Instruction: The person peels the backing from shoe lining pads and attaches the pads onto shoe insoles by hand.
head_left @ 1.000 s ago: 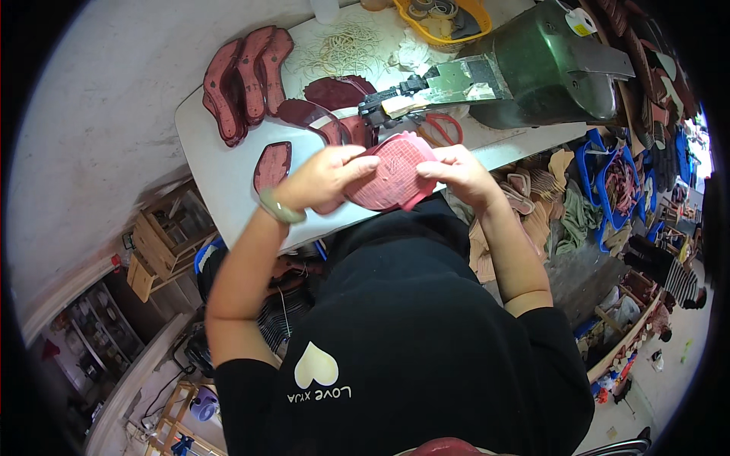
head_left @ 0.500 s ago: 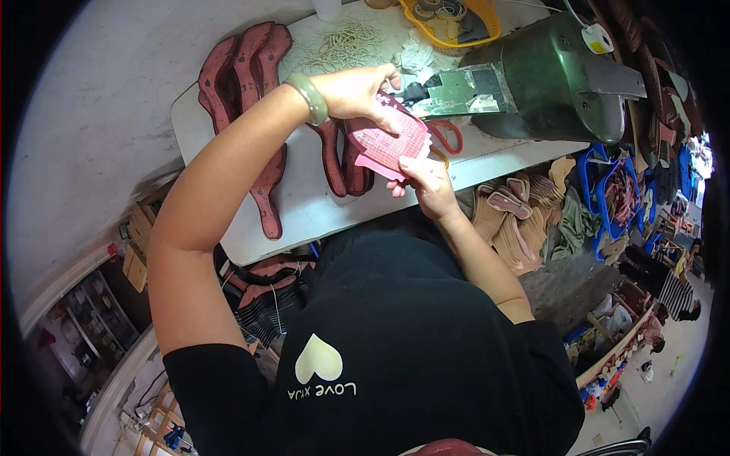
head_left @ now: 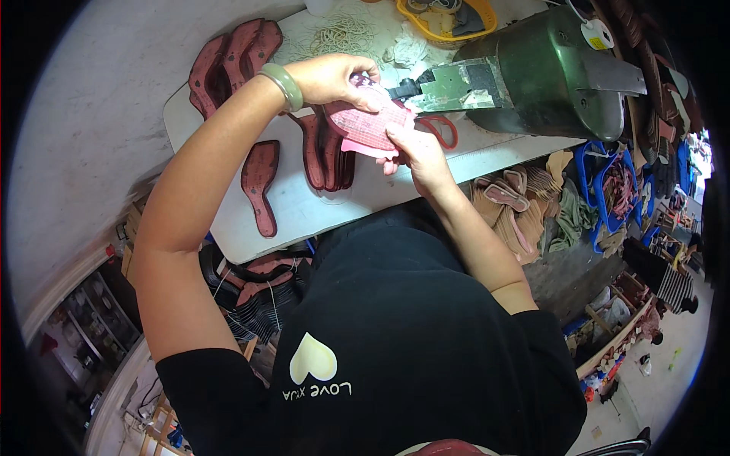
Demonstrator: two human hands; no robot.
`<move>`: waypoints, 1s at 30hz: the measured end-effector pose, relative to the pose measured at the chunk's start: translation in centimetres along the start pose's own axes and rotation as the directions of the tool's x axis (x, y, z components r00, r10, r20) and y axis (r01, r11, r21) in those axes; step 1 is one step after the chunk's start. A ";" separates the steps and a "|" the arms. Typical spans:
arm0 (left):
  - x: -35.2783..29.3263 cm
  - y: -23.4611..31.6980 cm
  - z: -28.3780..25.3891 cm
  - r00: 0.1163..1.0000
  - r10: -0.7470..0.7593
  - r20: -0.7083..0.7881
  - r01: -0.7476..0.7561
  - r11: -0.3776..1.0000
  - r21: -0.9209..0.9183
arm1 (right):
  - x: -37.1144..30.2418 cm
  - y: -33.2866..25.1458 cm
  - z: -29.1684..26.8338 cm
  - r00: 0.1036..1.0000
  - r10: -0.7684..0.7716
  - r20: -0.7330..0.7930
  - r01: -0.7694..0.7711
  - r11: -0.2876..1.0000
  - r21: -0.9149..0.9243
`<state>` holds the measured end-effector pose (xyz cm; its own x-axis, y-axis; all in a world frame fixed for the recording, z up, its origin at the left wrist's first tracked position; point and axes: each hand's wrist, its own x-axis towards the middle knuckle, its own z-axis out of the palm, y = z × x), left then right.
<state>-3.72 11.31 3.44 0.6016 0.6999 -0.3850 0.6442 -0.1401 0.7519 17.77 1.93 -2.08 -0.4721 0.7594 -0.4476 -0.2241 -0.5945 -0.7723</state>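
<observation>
Head view: both hands are holding a pink gridded piece (head_left: 361, 128) above the table (head_left: 300, 216), just left of the green machine (head_left: 540, 76). Handling it well likely means keeping its layers flat and edges even, gripping lightly. The left hand (head_left: 331, 80) is pinching the far side, thumb on top; the right hand (head_left: 424, 156) is pinching the near right edge, fingers seemingly parted only by its thickness. Paddle-shaped pieces (head_left: 261, 182) are lying left.

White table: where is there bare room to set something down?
Bare white table shows between the lone paddle-shaped piece and the overlapping pieces to its right, and between the red handle and the front edge. Crowded: the back, with pale strands, yellow basket and green machine.
</observation>
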 end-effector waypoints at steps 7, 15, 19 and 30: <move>-1.2 -0.7 0.0 0.996 -0.092 0.020 0.094 0.958 -0.271 | 1.2 -1.1 0.7 0.999 -0.006 -0.051 0.001 0.995 -0.102; -2.9 -0.2 2.9 0.955 -0.194 -0.225 0.107 0.931 -0.348 | 0.9 -2.1 0.4 0.994 0.041 -0.097 -0.054 0.989 -0.140; -3.4 -0.5 4.0 0.923 -0.255 -0.289 0.127 0.910 -0.395 | -0.2 -1.3 1.7 0.999 0.051 -0.014 -0.052 0.992 -0.112; -4.5 -0.2 6.9 0.713 -0.334 -0.617 0.137 0.929 -0.345 | 0.7 -0.7 2.4 0.996 -0.062 -0.064 0.056 0.994 -0.099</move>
<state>-3.35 3.37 1.33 -0.0772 0.9777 -0.1955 0.5178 0.2069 0.8301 15.52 2.22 -0.76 -0.4018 0.8103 -0.4266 -0.1649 -0.5222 -0.8367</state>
